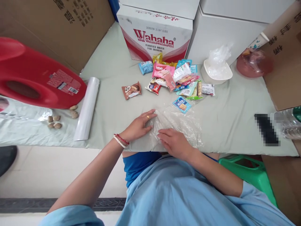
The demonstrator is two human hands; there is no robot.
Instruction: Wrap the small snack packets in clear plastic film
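Observation:
A clear plastic bag (185, 124) lies flat and crinkled on the cloth-covered table in front of me. My left hand (142, 124) rests at its left edge, fingers stretched out. My right hand (175, 141) lies over its lower middle with the fingers loosely extended; whether they pinch any film cannot be made out. A blue snack packet (182, 104) lies at the bag's upper edge. Beyond it is a heap of wrapped snacks, among them a pink nabati packet (162, 70). A brown snack packet (131, 90) sits apart to the left.
A red jug (42, 75), a white roll (87, 108) and several nuts (56, 118) are at the left. A Wahaha carton (155, 34) stands behind the snacks. At the right are a white bowl (216, 73) with plastic bags, a reddish bowl (252, 66) and clear bottles (288, 122).

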